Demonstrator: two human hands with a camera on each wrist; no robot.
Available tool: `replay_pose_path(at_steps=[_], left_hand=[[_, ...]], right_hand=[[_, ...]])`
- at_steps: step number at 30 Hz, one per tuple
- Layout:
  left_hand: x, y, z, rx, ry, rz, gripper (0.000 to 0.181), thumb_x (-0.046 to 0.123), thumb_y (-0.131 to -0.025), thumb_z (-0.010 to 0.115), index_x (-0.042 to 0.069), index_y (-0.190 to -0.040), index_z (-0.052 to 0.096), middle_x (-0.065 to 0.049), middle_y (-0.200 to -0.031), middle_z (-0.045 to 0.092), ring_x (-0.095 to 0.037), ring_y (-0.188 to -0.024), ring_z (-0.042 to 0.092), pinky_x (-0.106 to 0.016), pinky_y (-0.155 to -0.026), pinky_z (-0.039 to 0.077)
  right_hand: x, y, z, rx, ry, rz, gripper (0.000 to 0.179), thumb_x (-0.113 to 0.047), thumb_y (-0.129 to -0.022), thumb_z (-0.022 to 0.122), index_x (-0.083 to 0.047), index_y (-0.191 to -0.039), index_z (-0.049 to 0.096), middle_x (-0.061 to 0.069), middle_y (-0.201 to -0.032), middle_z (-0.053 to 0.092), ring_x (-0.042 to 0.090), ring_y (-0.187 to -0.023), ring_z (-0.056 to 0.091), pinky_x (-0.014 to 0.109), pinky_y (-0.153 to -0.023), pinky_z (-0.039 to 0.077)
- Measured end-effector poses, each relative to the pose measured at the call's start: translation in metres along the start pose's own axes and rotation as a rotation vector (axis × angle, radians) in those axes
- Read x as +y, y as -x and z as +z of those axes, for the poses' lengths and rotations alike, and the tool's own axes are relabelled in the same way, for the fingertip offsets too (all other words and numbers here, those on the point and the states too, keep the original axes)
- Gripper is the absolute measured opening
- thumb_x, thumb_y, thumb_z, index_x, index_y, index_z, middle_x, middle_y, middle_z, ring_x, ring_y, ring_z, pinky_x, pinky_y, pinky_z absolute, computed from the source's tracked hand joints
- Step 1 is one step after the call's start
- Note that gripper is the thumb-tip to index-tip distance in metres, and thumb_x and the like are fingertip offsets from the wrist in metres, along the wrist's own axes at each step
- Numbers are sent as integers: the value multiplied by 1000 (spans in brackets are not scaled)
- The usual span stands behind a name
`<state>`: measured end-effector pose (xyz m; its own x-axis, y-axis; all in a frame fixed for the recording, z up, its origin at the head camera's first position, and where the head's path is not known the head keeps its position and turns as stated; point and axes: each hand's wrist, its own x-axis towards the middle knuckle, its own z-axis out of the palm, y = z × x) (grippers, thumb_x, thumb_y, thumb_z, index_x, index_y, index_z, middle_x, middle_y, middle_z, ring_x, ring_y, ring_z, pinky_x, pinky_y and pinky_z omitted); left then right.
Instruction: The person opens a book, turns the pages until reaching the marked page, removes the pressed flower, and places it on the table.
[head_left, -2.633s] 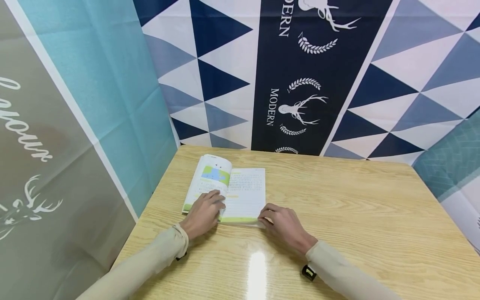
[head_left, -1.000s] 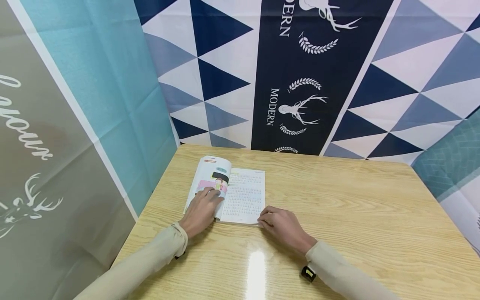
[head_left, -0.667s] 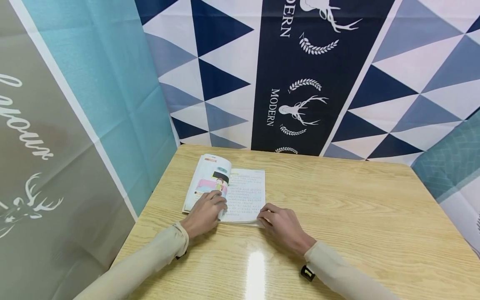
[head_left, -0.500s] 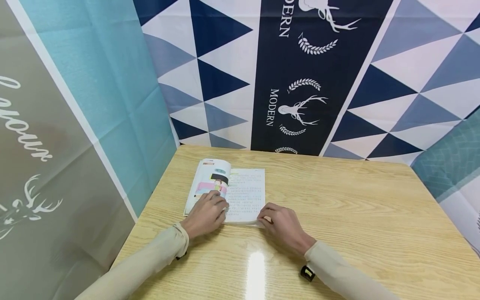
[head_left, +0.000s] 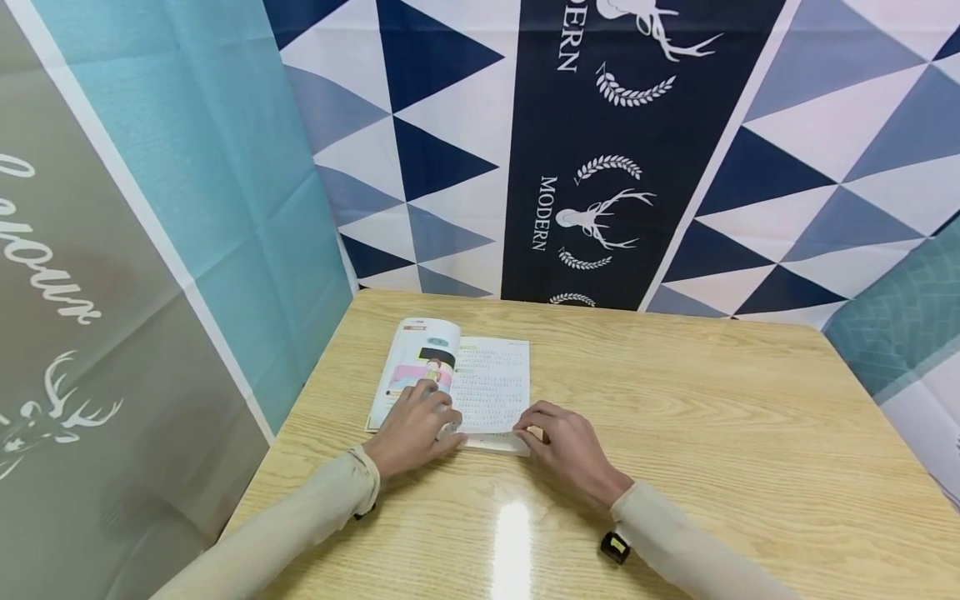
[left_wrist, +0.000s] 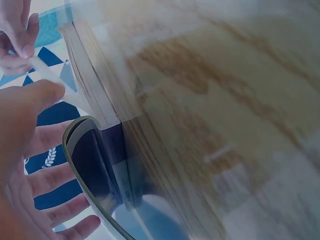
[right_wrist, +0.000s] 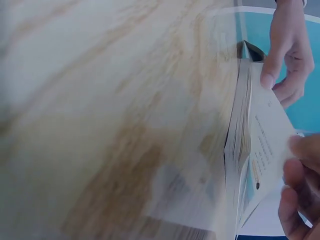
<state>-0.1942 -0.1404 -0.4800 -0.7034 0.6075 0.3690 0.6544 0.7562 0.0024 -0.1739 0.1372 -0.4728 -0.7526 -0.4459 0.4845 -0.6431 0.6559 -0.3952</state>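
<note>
An open book [head_left: 408, 358] with a coloured picture on its left page lies on the table. My left hand [head_left: 420, 429] rests on that left page with its fingers spread, the thumb reaching to the lower edge of the right side. With thumb and fingertips, my right hand [head_left: 566, 442] pinches the lower right corner of a printed page [head_left: 491, 396]. This page is raised at its near edge, and another white page [head_left: 495, 442] shows beneath it. In the right wrist view, the lifted page [right_wrist: 267, 145] stands apart from the thick stack of pages [right_wrist: 239, 120].
The wooden table [head_left: 697, 417] stretches out to the right of the book. Patterned cloth [head_left: 450, 167] hangs behind the table, and a grey and teal cloth [head_left: 225, 167] hangs along its left side. A dark device [head_left: 616, 547] sits at my right wrist.
The spread with a green and blue picture has given way to one with a pink picture. Lately the right page's near edge has risen in my right hand, and my left thumb has stretched rightward.
</note>
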Motion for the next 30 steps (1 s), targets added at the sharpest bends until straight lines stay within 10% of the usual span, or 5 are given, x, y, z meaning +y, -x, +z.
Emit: replay_pose_path(at_steps=[7,12,17,22,30], left_hand=[[-1,-1,-1,93,-11,-15,27,32,-90,58,11,-101,71,-5,-96,68,-27,-97,55,-42,-79,44],[-3,-1,-4,158,-28,-84,46,21,-90,53,-5,-127,52,-11,-93,67,-25,-87,57,-36,-73,46],[-7,-1,-6,206,19,-141,66,2,-82,54,4,-145,33,-18,-124,53,-28,-100,54,-39,-75,47],[-10,0,-8,176,-49,-133,64,-3,-77,62,15,-137,49,-21,-146,31,-40,-129,33,-53,-95,36],[-11,4,-8,74,-103,-64,36,-3,-71,65,13,-103,71,-9,-118,61,-30,-117,48,-46,-95,38]], right_hand=[[2,-3,-3,85,-16,33,37,-22,-81,77,-19,-116,67,-10,-111,60,-6,-56,44,16,-50,40],[2,-2,-1,-40,-7,75,37,-25,-84,74,-20,-119,65,-10,-113,59,-5,-58,47,19,-55,43],[0,2,1,-198,44,118,36,-31,-83,74,-20,-117,67,-9,-116,58,-5,-63,49,22,-62,46],[-2,5,3,-257,72,121,31,-31,-81,76,-18,-109,71,-7,-112,59,-1,-68,54,23,-63,47],[-1,7,4,-209,132,-30,8,-25,-87,70,-20,-91,75,-11,-99,64,3,-80,62,28,-69,52]])
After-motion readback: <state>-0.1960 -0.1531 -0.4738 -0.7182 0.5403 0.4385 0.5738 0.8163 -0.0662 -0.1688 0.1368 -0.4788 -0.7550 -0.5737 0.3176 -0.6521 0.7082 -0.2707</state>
